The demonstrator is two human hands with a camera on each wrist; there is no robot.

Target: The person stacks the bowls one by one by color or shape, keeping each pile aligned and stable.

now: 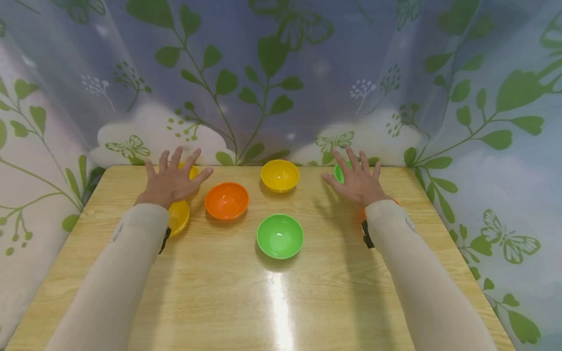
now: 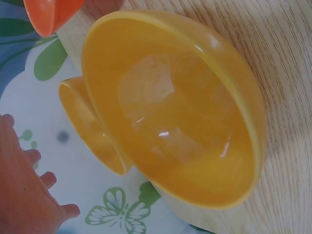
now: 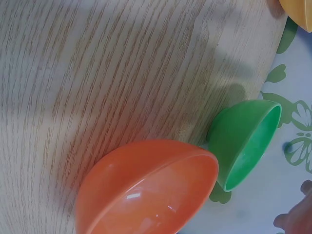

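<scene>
My left hand (image 1: 173, 180) is held out with fingers spread, palm down, over the table's back left. It overlaps a far yellow bowl (image 1: 191, 171); a nearer yellow bowl (image 1: 178, 219) shows beside that wrist. The left wrist view has the nearer yellow bowl (image 2: 170, 112) large, the far one (image 2: 92, 129) behind it, and the left fingers (image 2: 31, 156) apart from both. Spread likewise, my right hand (image 1: 357, 183) overlaps a green bowl (image 1: 339, 175) at the back right. An orange bowl (image 3: 146, 195), mostly hidden by the right wrist in the head view, sits before the green bowl (image 3: 243, 141).
Between the hands stand an orange bowl (image 1: 226, 201), a yellow bowl (image 1: 280, 175) by the back edge and a green bowl (image 1: 280, 237) nearer me. All rest upright on a wooden table (image 1: 246, 302). A leaf-and-butterfly curtain (image 1: 325, 97) hangs behind and along the sides.
</scene>
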